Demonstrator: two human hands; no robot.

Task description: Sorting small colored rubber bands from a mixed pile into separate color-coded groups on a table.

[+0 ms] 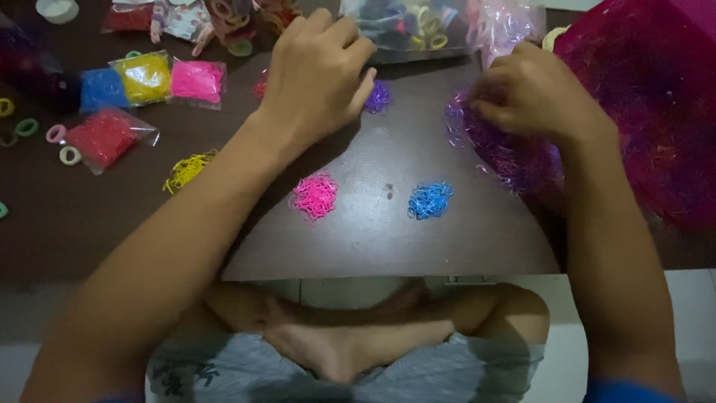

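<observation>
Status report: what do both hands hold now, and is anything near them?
Left hand knuckles down beside small purple bands. Right hand pinching big purple band pile. Pink and blue piles lie nearer the body, untouched.

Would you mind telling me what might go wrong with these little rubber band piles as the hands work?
The left hand sits right by the small purple pile; a sweep could scatter it. The right hand digs in the big purple heap, and strays may spill toward the blue pile. The pink pile lies close to the left forearm and could be brushed off.
</observation>
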